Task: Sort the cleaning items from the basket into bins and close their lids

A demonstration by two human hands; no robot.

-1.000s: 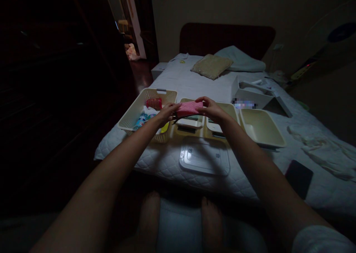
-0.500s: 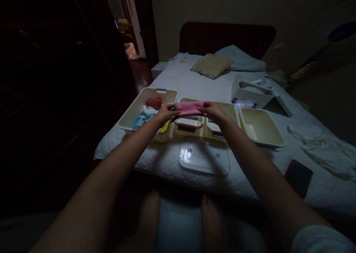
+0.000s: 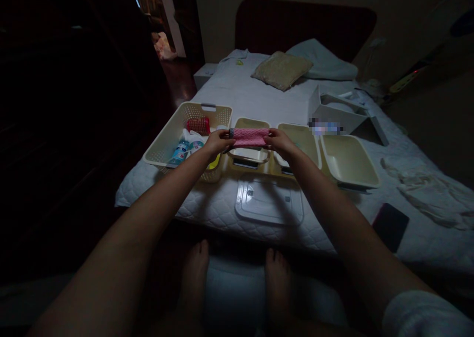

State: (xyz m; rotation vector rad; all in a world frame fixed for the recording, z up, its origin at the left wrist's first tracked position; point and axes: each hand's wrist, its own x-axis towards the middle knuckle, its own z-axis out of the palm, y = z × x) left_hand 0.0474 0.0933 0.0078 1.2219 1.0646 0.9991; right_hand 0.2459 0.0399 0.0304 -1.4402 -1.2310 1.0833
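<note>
A folded pink textured cloth (image 3: pixel 249 137), with a dark patterned edge at its left end, is stretched level between my hands. My left hand (image 3: pixel 217 143) pinches the left end, and my right hand (image 3: pixel 278 142) grips the right end. Below and behind the cloth stand cream plastic bins (image 3: pixel 255 124), partly hidden by it. White containers (image 3: pixel 249 154) show under the cloth. By my left hand is a cream perforated basket (image 3: pixel 163 142) with a red container (image 3: pixel 198 125), blue-labelled bottles (image 3: pixel 179 152) and something yellow (image 3: pixel 214 162) inside.
In front of the bins lies a clear plastic lid (image 3: pixel 269 203). Another cream bin (image 3: pixel 351 162) stands at right, near a dark flat device (image 3: pixel 391 227) and a crumpled pale cloth (image 3: pixel 437 199). An open white box (image 3: pixel 335 107) and a beige cushion (image 3: pixel 282 69) are farther back on the bed.
The view has tilted down slightly, so the bed and its things sit higher. Both hands still hold the pink cloth, which now shows more of its flat face.
</note>
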